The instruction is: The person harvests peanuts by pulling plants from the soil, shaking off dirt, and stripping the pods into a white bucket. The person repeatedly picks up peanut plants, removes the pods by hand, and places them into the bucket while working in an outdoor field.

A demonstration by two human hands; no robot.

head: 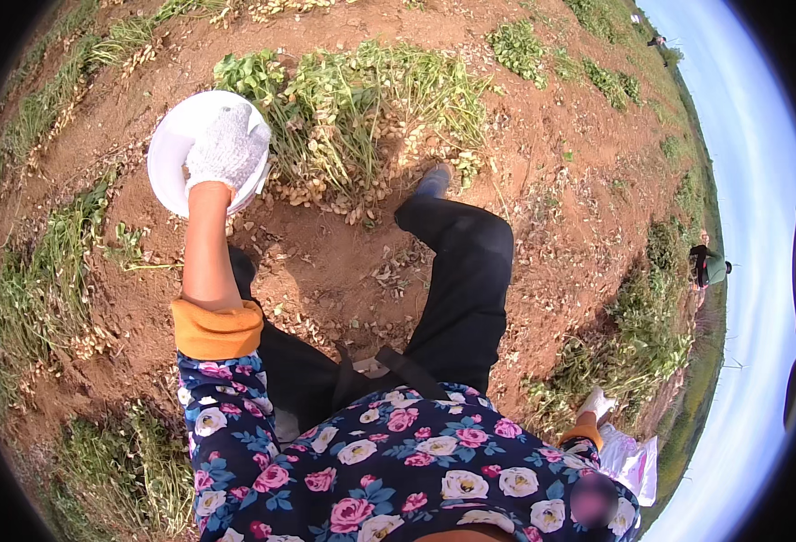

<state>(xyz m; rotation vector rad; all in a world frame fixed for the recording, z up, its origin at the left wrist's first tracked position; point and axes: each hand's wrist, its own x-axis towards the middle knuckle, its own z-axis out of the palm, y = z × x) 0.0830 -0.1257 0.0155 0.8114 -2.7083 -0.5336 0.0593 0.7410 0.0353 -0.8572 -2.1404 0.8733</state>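
My left hand (230, 146), in a whitish knit glove, reaches over a white plastic bucket (167, 146) that stands at the upper left beside a heap of pulled peanut plants (371, 101). The glove covers part of the bucket, and whether its fingers hold the rim cannot be told. Peanut pods (317, 190) hang on the roots along the heap's near edge. Far out at the lower right is my right hand (596, 404), also gloved, close to a white plastic bag (632, 461) with pink marks. Its fingers are too small and partly hidden to read.
My bent legs (466, 271) frame reddish soil with scattered pods and dry leaves. More plant rows lie at the left (39, 284) and a further heap of plants (642, 325) at the right. A person in a green top (713, 267) is in the distance on the right.
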